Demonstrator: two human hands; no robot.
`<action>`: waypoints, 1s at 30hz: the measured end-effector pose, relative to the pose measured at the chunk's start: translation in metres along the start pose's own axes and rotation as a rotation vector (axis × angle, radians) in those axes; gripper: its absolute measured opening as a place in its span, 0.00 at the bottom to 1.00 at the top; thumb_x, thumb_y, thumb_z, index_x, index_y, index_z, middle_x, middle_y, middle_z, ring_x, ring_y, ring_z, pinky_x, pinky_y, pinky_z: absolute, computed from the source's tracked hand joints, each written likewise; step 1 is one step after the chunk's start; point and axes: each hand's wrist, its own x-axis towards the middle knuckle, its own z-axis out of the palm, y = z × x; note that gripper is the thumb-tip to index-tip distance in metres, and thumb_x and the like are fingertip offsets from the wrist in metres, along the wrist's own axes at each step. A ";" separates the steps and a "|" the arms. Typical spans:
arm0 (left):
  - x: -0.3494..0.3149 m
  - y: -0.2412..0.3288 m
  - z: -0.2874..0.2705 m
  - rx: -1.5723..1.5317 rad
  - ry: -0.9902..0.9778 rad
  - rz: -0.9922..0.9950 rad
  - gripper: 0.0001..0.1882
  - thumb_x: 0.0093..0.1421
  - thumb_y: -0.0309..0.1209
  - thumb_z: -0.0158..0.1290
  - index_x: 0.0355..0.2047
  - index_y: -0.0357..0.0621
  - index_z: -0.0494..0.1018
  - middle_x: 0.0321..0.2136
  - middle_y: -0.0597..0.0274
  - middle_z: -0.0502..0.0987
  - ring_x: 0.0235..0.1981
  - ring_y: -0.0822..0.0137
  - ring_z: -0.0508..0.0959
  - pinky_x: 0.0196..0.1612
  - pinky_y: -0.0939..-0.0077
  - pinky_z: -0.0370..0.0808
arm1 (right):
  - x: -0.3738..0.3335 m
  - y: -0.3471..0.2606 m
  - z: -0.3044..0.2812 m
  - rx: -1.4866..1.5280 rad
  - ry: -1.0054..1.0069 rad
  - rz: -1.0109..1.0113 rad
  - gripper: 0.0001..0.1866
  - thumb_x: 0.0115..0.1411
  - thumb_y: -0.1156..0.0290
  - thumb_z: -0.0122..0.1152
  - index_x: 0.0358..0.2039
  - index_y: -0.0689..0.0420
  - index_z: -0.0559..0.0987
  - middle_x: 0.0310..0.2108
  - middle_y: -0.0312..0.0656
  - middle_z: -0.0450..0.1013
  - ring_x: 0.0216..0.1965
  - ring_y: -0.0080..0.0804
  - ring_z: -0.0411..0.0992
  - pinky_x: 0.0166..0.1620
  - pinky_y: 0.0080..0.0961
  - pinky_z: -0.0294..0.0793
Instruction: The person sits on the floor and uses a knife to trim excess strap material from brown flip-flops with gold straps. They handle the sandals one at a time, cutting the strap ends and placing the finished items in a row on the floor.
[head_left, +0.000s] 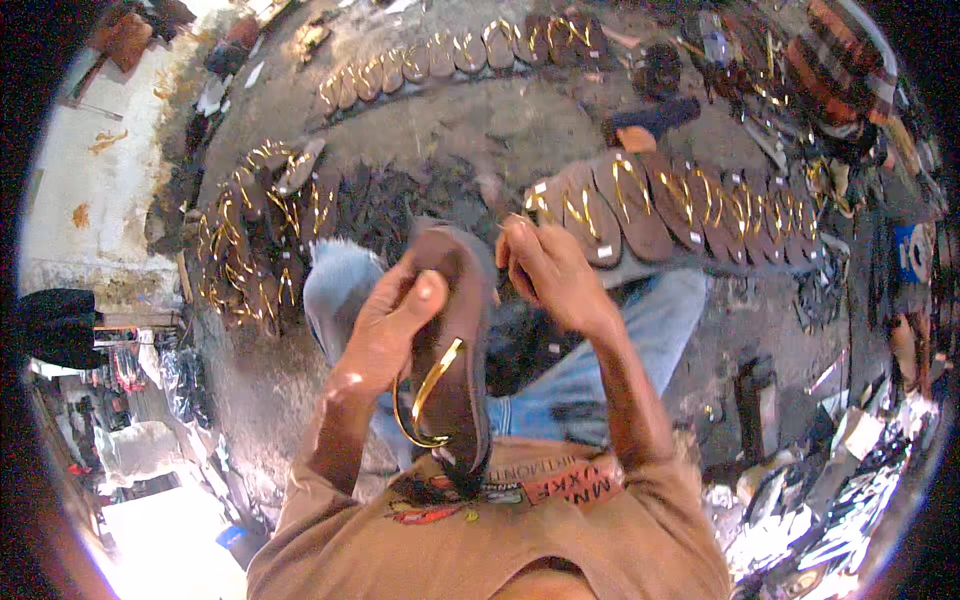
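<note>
My left hand grips a brown flip-flop sandal from its left side, thumb pressed on the footbed and fingers hidden behind. The sandal stands lengthwise in front of my chest, its strap end toward my shirt. A shiny gold strap curves over its near half. Just right of the sandal's far end, my right hand is closed with its fingers bunched together. Whatever those fingers pinch is too small and blurred to make out.
Brown sandals with gold straps line the floor at right. Another sandal row runs along the back, and a sandal heap lies at left. Dark scraps are piled beyond my jeans. Shiny plastic wrapping lies at lower right.
</note>
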 end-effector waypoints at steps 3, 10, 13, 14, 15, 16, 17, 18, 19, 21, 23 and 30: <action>0.020 -0.005 0.000 0.264 0.167 0.289 0.24 0.68 0.42 0.57 0.57 0.41 0.68 0.48 0.62 0.77 0.48 0.69 0.77 0.53 0.72 0.74 | -0.038 -0.015 0.033 0.413 0.186 -0.135 0.19 0.60 0.54 0.68 0.38 0.59 0.82 0.25 0.39 0.77 0.27 0.23 0.73 0.32 0.27 0.74; 0.039 -0.013 0.019 0.658 0.415 0.568 0.20 0.60 0.33 0.65 0.48 0.38 0.75 0.40 0.61 0.81 0.39 0.68 0.78 0.47 0.66 0.75 | -0.062 -0.014 0.038 0.047 0.578 -0.217 0.18 0.54 0.71 0.75 0.44 0.60 0.83 0.35 0.42 0.82 0.38 0.29 0.80 0.41 0.28 0.79; 0.033 0.037 -0.011 1.016 1.004 0.553 0.20 0.61 0.32 0.62 0.51 0.40 0.75 0.39 0.56 0.80 0.38 0.63 0.78 0.43 0.63 0.76 | -0.077 -0.009 -0.006 0.278 0.799 -0.143 0.10 0.63 0.70 0.64 0.43 0.59 0.78 0.34 0.39 0.79 0.30 0.25 0.75 0.32 0.23 0.75; 0.026 0.053 -0.015 0.845 0.965 0.565 0.19 0.62 0.32 0.59 0.52 0.41 0.74 0.40 0.55 0.80 0.39 0.60 0.79 0.44 0.62 0.76 | -0.089 -0.008 -0.023 0.353 0.867 -0.114 0.08 0.66 0.69 0.60 0.42 0.58 0.76 0.31 0.37 0.77 0.28 0.23 0.72 0.29 0.22 0.73; 0.023 0.062 -0.019 0.676 0.915 0.578 0.18 0.64 0.32 0.55 0.54 0.41 0.73 0.42 0.54 0.80 0.41 0.57 0.79 0.44 0.60 0.77 | -0.101 0.008 -0.034 0.445 0.895 -0.135 0.07 0.68 0.68 0.55 0.41 0.58 0.75 0.28 0.36 0.74 0.26 0.20 0.69 0.26 0.20 0.70; 0.028 0.056 -0.018 0.429 0.706 0.621 0.19 0.65 0.32 0.56 0.54 0.41 0.73 0.43 0.55 0.80 0.42 0.57 0.80 0.47 0.61 0.78 | -0.107 0.017 -0.037 0.410 0.836 -0.119 0.08 0.69 0.68 0.53 0.43 0.58 0.75 0.26 0.35 0.72 0.25 0.20 0.69 0.26 0.21 0.69; 0.041 0.044 -0.016 0.164 0.498 0.614 0.19 0.65 0.33 0.56 0.55 0.42 0.72 0.44 0.56 0.80 0.44 0.57 0.81 0.49 0.62 0.79 | -0.116 0.030 -0.041 0.361 0.799 -0.096 0.09 0.69 0.68 0.51 0.44 0.57 0.75 0.25 0.34 0.70 0.25 0.20 0.68 0.26 0.21 0.68; 0.042 0.023 -0.002 0.034 0.379 0.548 0.19 0.65 0.34 0.57 0.54 0.42 0.73 0.45 0.57 0.81 0.45 0.59 0.81 0.51 0.63 0.80 | -0.125 0.038 -0.039 0.318 0.751 -0.049 0.10 0.70 0.68 0.49 0.46 0.57 0.75 0.23 0.33 0.68 0.24 0.20 0.68 0.25 0.22 0.68; 0.041 0.006 0.009 -0.098 0.268 0.471 0.18 0.65 0.34 0.59 0.53 0.42 0.74 0.45 0.59 0.81 0.46 0.61 0.81 0.52 0.65 0.80 | -0.128 0.036 -0.025 0.234 0.711 -0.039 0.14 0.72 0.63 0.47 0.49 0.58 0.74 0.22 0.32 0.66 0.21 0.18 0.64 0.23 0.21 0.66; 0.046 -0.006 0.018 -0.469 0.238 0.331 0.19 0.62 0.30 0.62 0.52 0.45 0.73 0.47 0.62 0.80 0.49 0.64 0.81 0.53 0.65 0.81 | -0.135 0.034 0.009 0.048 0.599 -0.104 0.19 0.72 0.57 0.49 0.52 0.60 0.73 0.21 0.31 0.67 0.19 0.16 0.63 0.22 0.18 0.64; 0.044 -0.018 0.027 -0.687 0.250 0.226 0.19 0.62 0.28 0.63 0.52 0.47 0.72 0.47 0.65 0.80 0.50 0.66 0.81 0.53 0.65 0.81 | -0.160 0.040 0.035 -0.072 0.563 -0.132 0.20 0.73 0.56 0.48 0.51 0.61 0.74 0.21 0.34 0.69 0.19 0.19 0.65 0.23 0.22 0.66; 0.030 -0.028 0.035 -0.723 0.366 0.166 0.17 0.63 0.28 0.62 0.51 0.49 0.73 0.47 0.65 0.80 0.49 0.68 0.81 0.51 0.67 0.83 | -0.214 0.056 0.058 -0.314 0.369 0.022 0.15 0.71 0.60 0.48 0.43 0.58 0.75 0.17 0.45 0.66 0.16 0.39 0.67 0.23 0.34 0.65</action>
